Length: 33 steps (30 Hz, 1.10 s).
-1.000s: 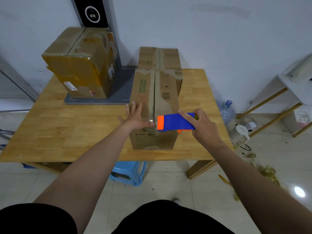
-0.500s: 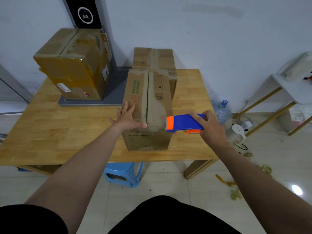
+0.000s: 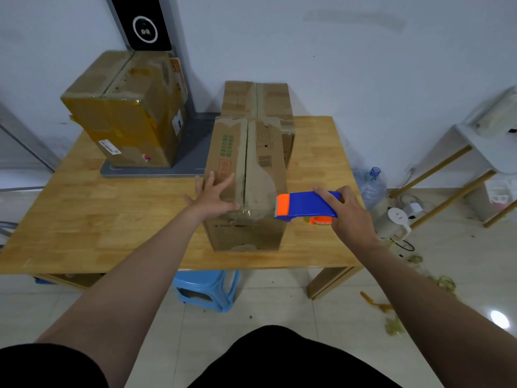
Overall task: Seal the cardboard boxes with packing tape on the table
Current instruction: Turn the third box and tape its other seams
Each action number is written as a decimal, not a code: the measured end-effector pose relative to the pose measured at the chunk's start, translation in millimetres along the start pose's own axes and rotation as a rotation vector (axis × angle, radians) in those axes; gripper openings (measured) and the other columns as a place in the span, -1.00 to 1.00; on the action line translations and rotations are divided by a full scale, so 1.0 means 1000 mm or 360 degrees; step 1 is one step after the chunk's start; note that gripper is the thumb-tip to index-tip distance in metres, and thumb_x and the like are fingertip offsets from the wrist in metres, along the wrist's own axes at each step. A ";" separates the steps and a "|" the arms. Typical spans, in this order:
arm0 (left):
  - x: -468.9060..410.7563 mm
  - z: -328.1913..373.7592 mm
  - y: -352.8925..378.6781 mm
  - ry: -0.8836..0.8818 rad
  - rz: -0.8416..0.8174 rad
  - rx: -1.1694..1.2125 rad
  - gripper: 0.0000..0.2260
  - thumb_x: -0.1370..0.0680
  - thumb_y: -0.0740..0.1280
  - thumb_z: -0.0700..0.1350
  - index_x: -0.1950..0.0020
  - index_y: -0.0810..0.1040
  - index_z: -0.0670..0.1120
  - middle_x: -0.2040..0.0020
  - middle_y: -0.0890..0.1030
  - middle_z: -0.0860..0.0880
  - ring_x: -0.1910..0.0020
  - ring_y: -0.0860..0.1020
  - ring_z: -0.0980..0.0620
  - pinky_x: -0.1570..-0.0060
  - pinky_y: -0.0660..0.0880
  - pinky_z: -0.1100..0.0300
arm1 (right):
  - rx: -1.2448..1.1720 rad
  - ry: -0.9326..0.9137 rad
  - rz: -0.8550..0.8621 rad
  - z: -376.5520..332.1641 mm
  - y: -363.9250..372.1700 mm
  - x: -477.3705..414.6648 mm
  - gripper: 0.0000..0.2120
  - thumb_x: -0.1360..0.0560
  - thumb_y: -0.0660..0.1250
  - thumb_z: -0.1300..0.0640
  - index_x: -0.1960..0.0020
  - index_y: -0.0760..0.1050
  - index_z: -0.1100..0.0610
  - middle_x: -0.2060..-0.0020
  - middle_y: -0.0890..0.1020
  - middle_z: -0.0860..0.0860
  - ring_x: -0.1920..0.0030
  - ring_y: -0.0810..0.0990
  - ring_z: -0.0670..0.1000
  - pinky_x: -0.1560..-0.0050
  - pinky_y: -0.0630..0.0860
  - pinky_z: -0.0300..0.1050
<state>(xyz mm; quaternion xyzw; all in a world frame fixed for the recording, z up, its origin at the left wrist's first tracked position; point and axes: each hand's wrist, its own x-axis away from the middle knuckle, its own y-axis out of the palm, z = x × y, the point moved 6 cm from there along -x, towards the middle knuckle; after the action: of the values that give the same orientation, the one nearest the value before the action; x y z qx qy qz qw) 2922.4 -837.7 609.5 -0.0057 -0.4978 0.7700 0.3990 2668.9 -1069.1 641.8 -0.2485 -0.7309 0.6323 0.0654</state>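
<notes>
- left hand (image 3: pixel 213 198) flat, fingers spread, pressing near box (image 3: pixel 246 180) top
- right hand (image 3: pixel 349 212) grasping tape dispenser (image 3: pixel 306 205) at box's right edge

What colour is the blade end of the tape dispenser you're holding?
Orange; the rest of the tape dispenser is blue. The head view shows it.

On the wooden worktop (image 3: pixel 112 219), the long brown cardboard box (image 3: pixel 246 233) sits front-centre, a second cardboard box (image 3: pixel 257 99) directly behind it, a tape-wrapped cardboard box (image 3: pixel 126 121) back-left on a flat grey base plate (image 3: pixel 190 161).
</notes>
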 end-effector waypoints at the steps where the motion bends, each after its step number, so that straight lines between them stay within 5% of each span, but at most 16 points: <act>1: 0.000 0.005 0.005 0.0033 0.0026 -0.0078 -0.19 -0.51 0.40 0.29 -0.60 -0.05 0.43 -0.67 -0.27 0.04 -0.59 -0.41 -0.16 -0.43 -0.36 -0.47 | -0.0001 -0.0003 0.0002 0.000 0.000 0.000 -0.31 -0.52 0.41 0.20 -0.55 0.25 -0.15 -0.03 0.36 0.06 0.04 0.46 0.04 0.47 0.53 -0.03; 6: 0.001 0.032 0.028 0.0130 0.0080 -0.0380 -0.23 -0.54 0.17 0.46 -0.63 -0.16 0.35 -0.67 -0.29 -0.04 -0.56 -0.48 -0.10 -0.42 -0.43 -0.43 | 0.0014 -0.0004 0.0012 -0.001 -0.001 0.002 -0.32 -0.53 0.40 0.18 -0.55 0.25 -0.13 -0.03 0.36 0.06 0.06 0.43 0.02 0.45 0.51 -0.07; 13: 0.005 0.075 0.056 0.0254 0.0153 -0.0553 -0.44 -0.69 -0.03 0.28 -0.61 -0.26 0.35 -0.66 -0.31 -0.02 -0.57 -0.45 -0.11 -0.44 -0.36 -0.44 | -0.0001 -0.0037 -0.0005 0.000 0.000 0.003 -0.32 -0.53 0.39 0.16 -0.56 0.21 -0.13 -0.04 0.37 0.08 0.05 0.45 0.03 0.39 0.49 -0.09; 21: 0.003 0.076 0.063 0.0243 0.0402 -0.0701 -0.49 -0.71 -0.16 0.23 -0.64 -0.23 0.27 -0.69 -0.19 0.01 -0.62 -0.34 -0.08 -0.51 -0.30 -0.39 | -0.0029 -0.0226 0.0044 0.007 0.004 0.002 -0.20 -0.44 0.43 0.36 -0.56 0.22 -0.07 0.00 0.39 0.12 0.08 0.46 0.09 0.30 0.35 -0.12; 33: 0.001 0.069 0.064 0.0288 0.0492 -0.0717 -0.49 -0.68 -0.23 0.28 -0.63 0.02 0.29 -0.69 -0.02 0.10 -0.66 -0.17 -0.03 -0.55 -0.13 -0.34 | -0.0021 -0.0396 -0.0028 0.033 -0.005 -0.005 -0.19 -0.45 0.46 0.24 -0.54 0.19 -0.20 -0.12 0.41 0.08 -0.08 0.52 0.10 0.51 0.51 -0.06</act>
<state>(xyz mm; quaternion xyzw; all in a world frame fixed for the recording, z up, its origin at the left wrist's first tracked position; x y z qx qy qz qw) 2855.0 -901.2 595.5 -0.2387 -0.6119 0.6881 0.3084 2658.6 -1101.0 641.0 -0.1620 -0.7397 0.6528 -0.0217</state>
